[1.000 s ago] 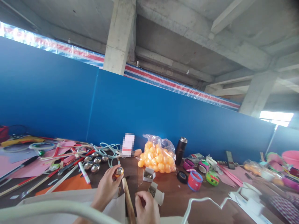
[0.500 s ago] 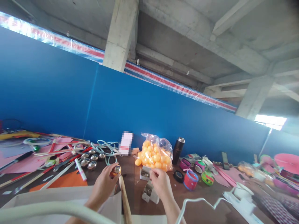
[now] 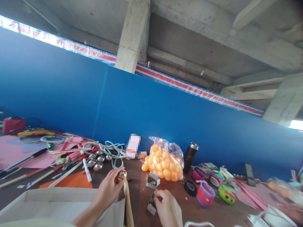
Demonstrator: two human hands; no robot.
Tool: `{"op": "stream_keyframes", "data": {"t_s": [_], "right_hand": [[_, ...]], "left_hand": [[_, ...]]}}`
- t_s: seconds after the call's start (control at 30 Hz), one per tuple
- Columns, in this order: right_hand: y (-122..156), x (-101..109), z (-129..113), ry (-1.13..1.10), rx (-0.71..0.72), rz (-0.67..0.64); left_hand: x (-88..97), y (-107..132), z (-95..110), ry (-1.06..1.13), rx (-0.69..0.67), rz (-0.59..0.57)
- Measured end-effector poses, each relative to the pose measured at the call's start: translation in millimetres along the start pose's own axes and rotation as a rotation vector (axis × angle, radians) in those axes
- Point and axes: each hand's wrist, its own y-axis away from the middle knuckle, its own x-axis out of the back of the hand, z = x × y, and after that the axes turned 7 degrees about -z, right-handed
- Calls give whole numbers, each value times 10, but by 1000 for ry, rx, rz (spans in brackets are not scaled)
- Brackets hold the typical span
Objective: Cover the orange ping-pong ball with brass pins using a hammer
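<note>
My left hand (image 3: 107, 190) pinches a small ball (image 3: 121, 175), silver on top and orange below, just above the top end of a wooden stick (image 3: 128, 205). My right hand (image 3: 168, 208) has its fingers curled into a small open white box (image 3: 152, 201) of tiny metal pieces lying on the brown table (image 3: 180, 201). A second such box (image 3: 152, 180) stands just behind it. A clear bag of orange balls (image 3: 164, 160) sits further back.
Several silver balls (image 3: 98, 159), a white marker (image 3: 86, 165), light-blue cord (image 3: 113, 149), sticks and pink and orange paper lie at left. A black flask (image 3: 190, 153), tape rolls (image 3: 204, 194) and clutter lie at right. A blue wall (image 3: 142, 110) backs the table. A cardboard sheet (image 3: 59, 205) lies in front of me.
My right hand went forward to the far box half a second ago, then came back to the near box. The left hand kept the ball in place. The view swung a little to the left.
</note>
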Motion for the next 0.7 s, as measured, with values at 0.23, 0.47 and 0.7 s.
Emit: {"op": "stream_keyframes", "data": {"t_s": [0.23,0.47,0.7], "right_hand": [[-85,-123,22,79,-40,-29],[-104,-145,23,89,-19,-93],[-177,-279,99,83,-35,-115]], "left_hand": [[-8,26,37,17,-17,-14],[-31,26,47,52,-19,-22],[-67,43,62,104,-14,-33]]}}
